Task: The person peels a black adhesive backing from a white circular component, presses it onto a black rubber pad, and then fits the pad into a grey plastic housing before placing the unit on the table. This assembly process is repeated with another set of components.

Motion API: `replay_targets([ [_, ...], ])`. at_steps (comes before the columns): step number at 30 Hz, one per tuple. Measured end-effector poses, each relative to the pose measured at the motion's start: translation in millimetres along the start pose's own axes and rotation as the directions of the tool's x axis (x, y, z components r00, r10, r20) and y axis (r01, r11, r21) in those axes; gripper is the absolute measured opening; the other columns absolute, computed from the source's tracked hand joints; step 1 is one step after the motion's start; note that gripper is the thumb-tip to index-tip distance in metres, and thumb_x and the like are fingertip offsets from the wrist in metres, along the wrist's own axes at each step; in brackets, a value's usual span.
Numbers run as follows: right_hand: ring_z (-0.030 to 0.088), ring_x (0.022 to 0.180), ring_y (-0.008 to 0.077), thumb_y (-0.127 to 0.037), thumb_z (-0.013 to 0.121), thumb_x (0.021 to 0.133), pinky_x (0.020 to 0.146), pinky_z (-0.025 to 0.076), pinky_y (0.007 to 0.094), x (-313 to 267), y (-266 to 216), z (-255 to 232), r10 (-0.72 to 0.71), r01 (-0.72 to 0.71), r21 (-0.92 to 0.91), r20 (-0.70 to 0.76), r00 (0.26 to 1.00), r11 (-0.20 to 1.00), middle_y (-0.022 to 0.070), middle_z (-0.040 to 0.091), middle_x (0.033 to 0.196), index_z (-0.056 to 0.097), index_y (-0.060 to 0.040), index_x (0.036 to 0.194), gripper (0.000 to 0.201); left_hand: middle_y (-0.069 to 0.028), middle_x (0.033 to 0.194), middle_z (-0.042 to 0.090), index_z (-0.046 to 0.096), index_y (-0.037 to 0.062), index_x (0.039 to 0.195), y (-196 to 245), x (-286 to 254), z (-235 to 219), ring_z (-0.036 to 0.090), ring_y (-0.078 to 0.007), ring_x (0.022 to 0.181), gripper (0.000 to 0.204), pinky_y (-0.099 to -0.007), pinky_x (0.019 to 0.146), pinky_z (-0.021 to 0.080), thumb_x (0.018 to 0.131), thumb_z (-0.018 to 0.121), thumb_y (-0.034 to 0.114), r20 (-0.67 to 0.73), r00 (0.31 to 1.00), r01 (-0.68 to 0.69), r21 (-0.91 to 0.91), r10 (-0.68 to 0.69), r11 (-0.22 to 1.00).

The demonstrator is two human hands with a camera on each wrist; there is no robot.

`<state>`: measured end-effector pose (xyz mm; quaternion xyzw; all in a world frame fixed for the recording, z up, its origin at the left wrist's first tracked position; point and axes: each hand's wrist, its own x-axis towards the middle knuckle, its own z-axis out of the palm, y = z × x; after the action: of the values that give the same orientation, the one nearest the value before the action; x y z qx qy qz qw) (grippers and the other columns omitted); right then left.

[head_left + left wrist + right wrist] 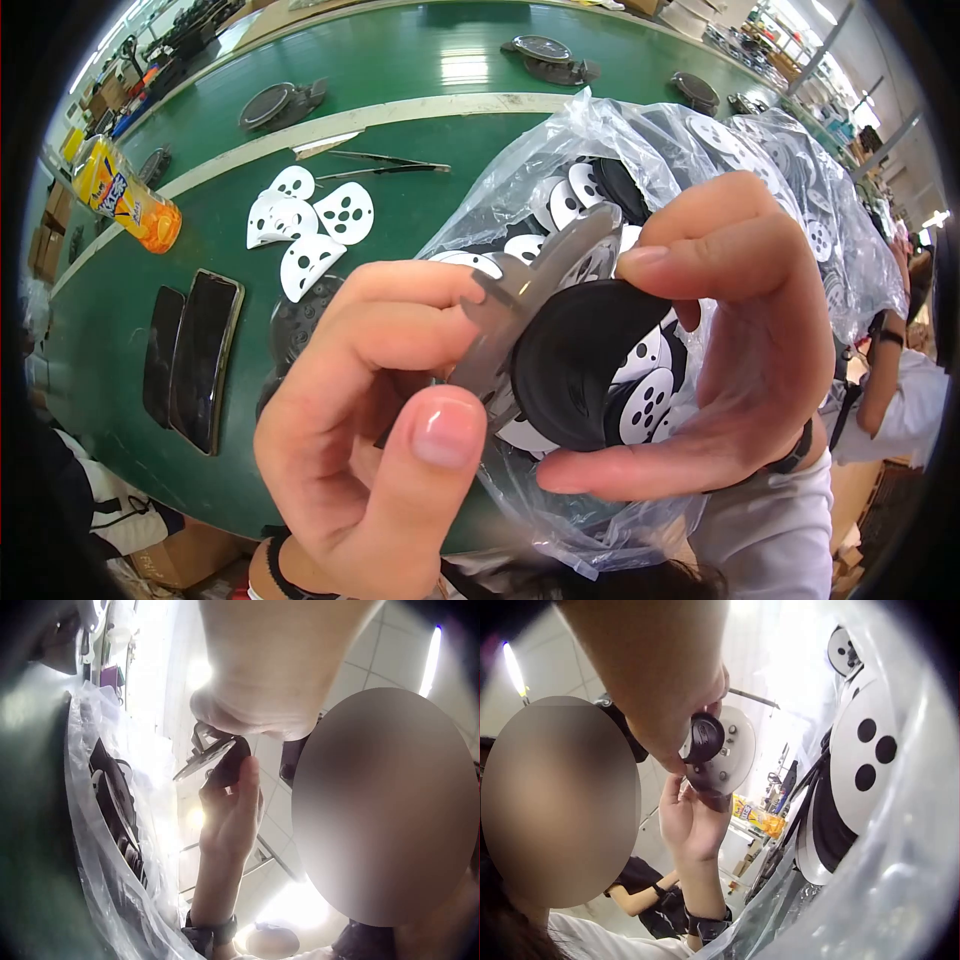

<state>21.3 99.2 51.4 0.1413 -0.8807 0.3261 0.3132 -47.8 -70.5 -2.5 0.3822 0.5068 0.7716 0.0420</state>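
In the head view my left hand [350, 410] grips a smoky-grey translucent round plastic part [485, 345], tilted nearly on edge. My right hand [765, 290] pinches a thin black disc [560, 365] between thumb and fingers, and the disc bows a little. Its edge overlaps the grey part in this view. From the right wrist, the pale face of the grey part [739, 750] shows small round studs, with the black disc [706, 739] in front of it. Both pieces are up off the table, over a clear plastic bag [590, 130] of black discs and white hole-punched sheets.
Loose white sheets [347, 213] and tweezers [390, 162] lie on the green table. Two phones [207, 360] and an orange drink bottle [125, 195] are at the left. Further grey round parts [268, 105] sit beyond the pale strip. Another person's arm [882, 375] shows at the right.
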Motion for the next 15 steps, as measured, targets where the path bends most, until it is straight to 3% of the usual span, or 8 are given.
replay_targets([
  [1, 0.045, 0.070, 0.0127, -0.026, 0.093, 0.032, 0.061, 0.031, 0.0243, -1.3, 2.7, 3.9, 0.001, -0.001, 0.001, -0.002, 1.000, 1.000, 0.0055, 0.050, 0.080, 0.052, -0.0019, 0.093, 0.077, -0.0165, 0.104, 0.054, 0.047, -0.0101, 0.105, 4.1, -0.6, 0.1, 0.054, -0.0200, 0.094, 0.040, -0.0303, 0.084, 0.042, 0.091, 0.046, 0.028, 0.002, 1.000, 0.001, 0.001, -0.001, 1.000],
  [3, 0.045, 0.071, 0.0125, -0.028, 0.093, 0.032, 0.060, 0.031, 0.0240, -5.2, 10.0, 15.0, -0.122, 0.114, -0.062, -0.160, 0.980, 0.992, 0.0047, 0.049, 0.081, 0.055, -0.0026, 0.094, 0.078, -0.0181, 0.106, 0.055, 0.045, -0.0102, 0.109, 18.5, 3.3, 5.0, 0.055, -0.0225, 0.097, 0.041, -0.0329, 0.086, 0.043, 0.092, 0.044, 0.027, -0.063, 0.971, 0.231, 0.014, -0.230, 0.973],
  [5, 0.045, 0.071, 0.0121, -0.029, 0.093, 0.032, 0.059, 0.030, 0.0235, -0.4, 2.5, 3.1, -0.079, 0.070, -0.099, -0.081, 0.994, 0.993, 0.0044, 0.049, 0.082, 0.055, -0.0032, 0.095, 0.078, -0.0190, 0.108, 0.055, 0.044, -0.0105, 0.110, 15.1, 0.1, 7.2, 0.055, -0.0234, 0.099, 0.040, -0.0338, 0.088, 0.043, 0.092, 0.042, 0.026, -0.099, 0.967, 0.234, -0.027, -0.235, 0.972],
  [6, 0.045, 0.071, 0.0117, -0.030, 0.093, 0.033, 0.058, 0.030, 0.0230, 1.4, -0.2, -1.0, -0.033, 0.032, -0.141, -0.001, 0.999, 0.989, 0.0041, 0.049, 0.082, 0.056, -0.0038, 0.096, 0.078, -0.0199, 0.110, 0.054, 0.043, -0.0107, 0.111, 14.0, -1.6, 8.9, 0.055, -0.0242, 0.101, 0.040, -0.0348, 0.089, 0.043, 0.093, 0.041, 0.024, -0.136, 0.961, 0.232, -0.071, -0.240, 0.970],
  [12, 0.045, 0.072, 0.0111, -0.032, 0.093, 0.033, 0.057, 0.030, 0.0218, 2.4, -2.7, 0.4, 0.000, -0.002, -0.129, -0.015, 1.000, 0.992, 0.0054, 0.050, 0.086, 0.056, -0.0038, 0.099, 0.080, -0.0220, 0.114, 0.052, 0.041, -0.0113, 0.114, 15.0, -7.5, 38.0, 0.053, -0.0254, 0.105, 0.040, -0.0365, 0.091, 0.042, 0.093, 0.040, 0.024, -0.321, 0.944, 0.012, -0.190, -0.074, 0.982],
  [13, 0.045, 0.072, 0.0111, -0.032, 0.093, 0.033, 0.057, 0.030, 0.0218, 2.4, -2.5, 1.3, 0.000, -0.002, -0.129, -0.016, 1.000, 0.992, 0.0054, 0.050, 0.086, 0.056, -0.0038, 0.099, 0.080, -0.0220, 0.114, 0.052, 0.041, -0.0113, 0.114, 8.3, -7.3, 28.8, 0.053, -0.0254, 0.105, 0.040, -0.0365, 0.091, 0.042, 0.093, 0.040, 0.024, -0.320, 0.945, 0.012, -0.190, -0.074, 0.982],
  [15, 0.047, 0.073, 0.0120, -0.032, 0.092, 0.034, 0.058, 0.033, 0.0221, 2.4, -1.0, 2.5, -0.043, 0.040, -0.100, -0.027, 0.999, 0.994, 0.0060, 0.050, 0.087, 0.055, -0.0028, 0.101, 0.082, -0.0222, 0.116, 0.050, 0.040, -0.0109, 0.116, -9.7, -4.1, 4.2, 0.052, -0.0259, 0.107, 0.042, -0.0369, 0.092, 0.041, 0.094, 0.040, 0.024, -0.003, 0.998, -0.060, -0.146, 0.060, 0.987],
])
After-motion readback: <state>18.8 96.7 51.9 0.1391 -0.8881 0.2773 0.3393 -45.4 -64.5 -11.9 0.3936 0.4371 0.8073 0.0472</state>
